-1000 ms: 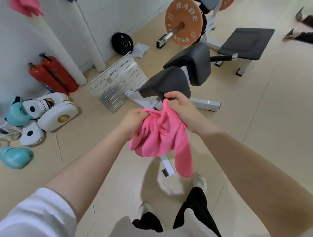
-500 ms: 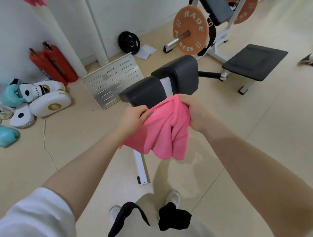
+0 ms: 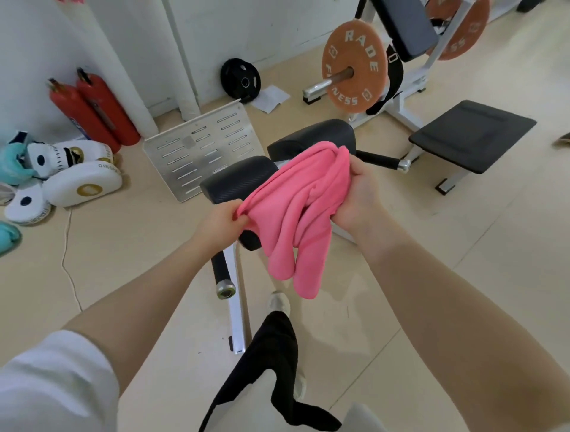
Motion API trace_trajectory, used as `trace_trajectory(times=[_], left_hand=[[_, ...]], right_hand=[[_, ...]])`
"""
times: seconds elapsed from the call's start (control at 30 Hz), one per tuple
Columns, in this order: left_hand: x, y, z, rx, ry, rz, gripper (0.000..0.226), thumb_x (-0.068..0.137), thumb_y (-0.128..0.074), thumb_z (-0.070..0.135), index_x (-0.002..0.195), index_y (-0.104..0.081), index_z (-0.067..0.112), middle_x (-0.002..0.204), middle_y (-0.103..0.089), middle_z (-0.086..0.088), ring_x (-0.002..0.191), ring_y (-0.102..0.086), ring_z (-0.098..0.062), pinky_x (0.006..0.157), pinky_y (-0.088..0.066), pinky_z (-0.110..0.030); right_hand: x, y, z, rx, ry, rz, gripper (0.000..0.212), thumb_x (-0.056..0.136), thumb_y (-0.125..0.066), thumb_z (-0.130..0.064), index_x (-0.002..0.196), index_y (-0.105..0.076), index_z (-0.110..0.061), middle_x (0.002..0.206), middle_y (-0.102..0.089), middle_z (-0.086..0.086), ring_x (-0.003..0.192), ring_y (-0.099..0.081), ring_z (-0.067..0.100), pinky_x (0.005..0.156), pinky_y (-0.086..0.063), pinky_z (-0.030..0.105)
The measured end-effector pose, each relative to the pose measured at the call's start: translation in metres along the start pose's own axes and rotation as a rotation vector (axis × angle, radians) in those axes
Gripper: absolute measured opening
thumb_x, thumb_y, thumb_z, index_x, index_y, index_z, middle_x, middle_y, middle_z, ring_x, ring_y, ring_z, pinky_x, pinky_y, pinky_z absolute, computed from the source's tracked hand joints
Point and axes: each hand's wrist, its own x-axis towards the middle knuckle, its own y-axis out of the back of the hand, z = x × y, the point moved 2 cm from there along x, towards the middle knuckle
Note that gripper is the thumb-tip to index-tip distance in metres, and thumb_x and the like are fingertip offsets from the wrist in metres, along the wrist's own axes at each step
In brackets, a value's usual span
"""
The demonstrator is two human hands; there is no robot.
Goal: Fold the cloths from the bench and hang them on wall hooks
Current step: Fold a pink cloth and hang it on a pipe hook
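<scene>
A pink cloth (image 3: 296, 216) hangs bunched between both hands above the floor, in front of a black padded bench (image 3: 237, 178). My left hand (image 3: 220, 223) pinches its left edge. My right hand (image 3: 359, 197) grips the bunched right side from below. Loose folds of the cloth dangle down toward my legs. At the top left edge a scrap of another pink cloth (image 3: 71, 1) shows on the wall; no hook can be made out.
Two red fire extinguishers (image 3: 92, 111) lean on the wall at left beside white focus pads (image 3: 83, 185). A perforated metal plate (image 3: 203, 151) lies behind the bench. An orange weight plate (image 3: 353, 66) on a barbell and a flat black bench (image 3: 472, 134) stand at right.
My hands have drawn apart, spreading the pink cloth wider between them. The view has shifted, so the bench and the weight plate sit lower and more central in the frame.
</scene>
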Motion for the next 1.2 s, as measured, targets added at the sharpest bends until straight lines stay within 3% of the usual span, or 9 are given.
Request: trace_trajectory(times=[0.23, 0.3, 0.37, 0.43, 0.63, 0.83, 0.9, 1.03, 1.2], left_hand=[[0.088, 0.016, -0.016, -0.587, 0.238, 0.042, 0.024, 0.095, -0.039, 0.011, 0.081, -0.058, 0.015, 0.074, -0.055, -0.004, 0.069, -0.05, -0.018, 0.067, -0.045, -0.029], [0.109, 0.025, -0.008, -0.677, 0.264, 0.045, 0.02, 0.095, -0.046, 0.017, 0.08, -0.059, 0.017, 0.072, -0.055, -0.007, 0.062, -0.05, -0.015, 0.062, -0.046, -0.028], [0.127, 0.033, 0.003, -0.728, 0.258, 0.042, 0.018, 0.092, -0.054, 0.017, 0.077, -0.063, 0.016, 0.063, -0.06, -0.002, 0.052, -0.053, -0.008, 0.056, -0.046, -0.022], [0.143, 0.035, 0.017, -0.805, 0.252, -0.024, 0.017, 0.091, -0.056, 0.018, 0.079, -0.069, 0.016, 0.06, -0.068, 0.007, 0.053, -0.06, -0.003, 0.054, -0.049, -0.017], [0.168, 0.033, 0.053, -0.734, 0.148, -0.157, 0.023, 0.091, -0.056, 0.022, 0.089, -0.071, 0.005, 0.082, -0.064, -0.009, 0.073, -0.058, -0.014, 0.071, -0.046, -0.024], [0.179, 0.03, 0.094, -0.862, 0.094, -0.089, 0.023, 0.094, -0.05, 0.022, 0.076, -0.064, 0.028, 0.056, -0.059, 0.017, 0.051, -0.05, 0.001, 0.047, -0.035, -0.016], [0.181, 0.028, 0.107, -0.914, 0.074, -0.083, 0.022, 0.093, -0.051, 0.021, 0.076, -0.063, 0.026, 0.058, -0.06, 0.016, 0.054, -0.052, -0.001, 0.05, -0.038, -0.017], [0.183, 0.017, 0.128, -1.085, 0.081, -0.031, 0.018, 0.09, -0.053, 0.01, 0.082, -0.065, 0.021, 0.068, -0.066, 0.01, 0.063, -0.059, -0.005, 0.059, -0.049, -0.018], [0.183, -0.004, 0.159, -1.178, 0.149, 0.145, 0.014, 0.09, -0.055, 0.012, 0.093, -0.066, 0.02, 0.084, -0.068, 0.001, 0.077, -0.061, -0.013, 0.077, -0.047, -0.029]], right_hand=[[0.092, -0.005, -0.039, -0.061, -0.07, 0.164, 0.022, 0.09, -0.051, -0.027, 0.084, -0.062, -0.009, 0.08, -0.06, 0.005, 0.077, -0.059, 0.02, 0.079, -0.05, 0.034], [0.12, -0.004, -0.047, -0.444, -0.08, 0.25, 0.021, 0.092, -0.049, -0.022, 0.075, -0.059, -0.013, 0.081, -0.062, 0.007, 0.076, -0.061, 0.023, 0.087, -0.051, 0.04], [0.142, -0.003, -0.052, -1.086, -0.068, 0.266, 0.026, 0.093, -0.044, -0.017, 0.069, -0.051, -0.018, 0.097, -0.065, 0.018, 0.09, -0.062, 0.035, 0.09, -0.049, 0.042], [0.159, 0.002, -0.054, -1.482, -0.068, 0.236, 0.023, 0.094, -0.041, -0.02, 0.077, -0.056, -0.013, 0.109, -0.063, 0.024, 0.102, -0.059, 0.039, 0.086, -0.049, 0.041], [0.178, 0.01, -0.07, -1.808, -0.037, 0.229, 0.028, 0.094, -0.039, -0.013, 0.115, -0.057, -0.005, 0.116, -0.06, 0.017, 0.107, -0.056, 0.035, 0.083, -0.045, 0.036], [0.191, 0.005, -0.103, -1.649, 0.065, 0.034, 0.035, 0.093, -0.045, -0.009, 0.127, -0.043, -0.009, 0.105, -0.047, 0.001, 0.093, -0.047, 0.018, 0.073, -0.033, 0.024], [0.194, 0.006, -0.121, -1.452, 0.153, 0.009, 0.022, 0.09, -0.043, -0.001, 0.104, -0.058, -0.01, 0.096, -0.054, 0.0, 0.083, -0.049, 0.012, 0.065, -0.038, 0.018], [0.188, 0.003, -0.146, -0.763, -0.057, -0.241, 0.029, 0.084, -0.036, 0.005, 0.071, -0.058, -0.007, 0.062, -0.063, -0.003, 0.054, -0.058, 0.004, 0.053, -0.047, 0.015], [0.178, 0.009, -0.163, -0.633, -0.24, -0.656, 0.028, 0.085, -0.043, 0.008, 0.1, -0.058, -0.01, 0.081, -0.071, -0.001, 0.076, -0.068, 0.011, 0.071, -0.056, 0.024]])
